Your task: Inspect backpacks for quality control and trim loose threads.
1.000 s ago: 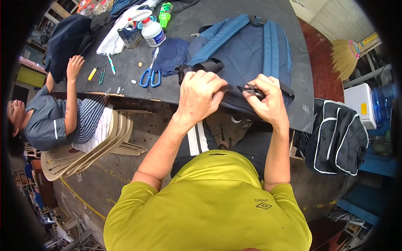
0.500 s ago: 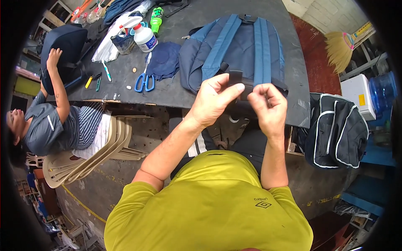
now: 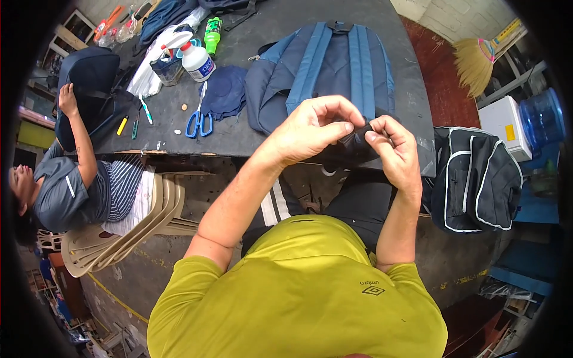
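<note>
I've got left hand (image 3: 316, 131) and right hand (image 3: 397, 149) close together, thumb and fingers of each pinched on a black strap (image 3: 356, 145). Exact contact at the fingertips partly hidden. Strap is at the near end of the blue backpack (image 3: 271, 92), which lies shoulder straps up on the black table (image 3: 412, 113), by its front edge. Left of the pack I see dark blue cloth (image 3: 230, 89), blue-handled scissors (image 3: 191, 126) against it, spray bottle (image 3: 196, 61) behind. Far left, a co-worker (image 3: 65, 194) has a hand on a dark bag (image 3: 86, 68).
</note>
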Demonstrator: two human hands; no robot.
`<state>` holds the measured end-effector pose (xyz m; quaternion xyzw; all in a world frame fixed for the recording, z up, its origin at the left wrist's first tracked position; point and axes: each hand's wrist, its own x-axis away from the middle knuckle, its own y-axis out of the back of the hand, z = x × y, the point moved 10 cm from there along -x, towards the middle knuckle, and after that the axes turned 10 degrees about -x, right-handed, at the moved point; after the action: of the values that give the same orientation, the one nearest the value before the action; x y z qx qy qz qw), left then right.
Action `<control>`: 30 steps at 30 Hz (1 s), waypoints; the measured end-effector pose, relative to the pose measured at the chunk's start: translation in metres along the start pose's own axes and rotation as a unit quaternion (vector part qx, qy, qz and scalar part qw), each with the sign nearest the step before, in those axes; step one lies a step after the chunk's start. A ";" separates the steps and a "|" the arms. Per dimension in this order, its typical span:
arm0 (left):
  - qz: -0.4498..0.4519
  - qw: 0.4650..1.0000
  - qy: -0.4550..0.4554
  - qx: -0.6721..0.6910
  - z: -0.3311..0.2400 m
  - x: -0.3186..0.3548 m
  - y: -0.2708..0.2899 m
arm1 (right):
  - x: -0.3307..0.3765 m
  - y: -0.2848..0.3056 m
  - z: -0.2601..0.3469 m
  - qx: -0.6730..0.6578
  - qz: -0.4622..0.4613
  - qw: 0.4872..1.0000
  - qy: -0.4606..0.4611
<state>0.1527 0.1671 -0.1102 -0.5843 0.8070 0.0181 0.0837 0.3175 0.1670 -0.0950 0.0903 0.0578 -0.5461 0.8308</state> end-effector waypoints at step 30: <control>0.104 0.993 0.039 -0.045 0.010 -0.006 -0.005 | 0.037 -0.007 -0.033 -0.036 -0.124 0.991 -0.023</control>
<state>0.1599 0.1722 -0.1185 -0.5009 0.8643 0.0401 0.0240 0.3261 0.1386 -0.1352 0.0396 0.0689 -0.6447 0.7603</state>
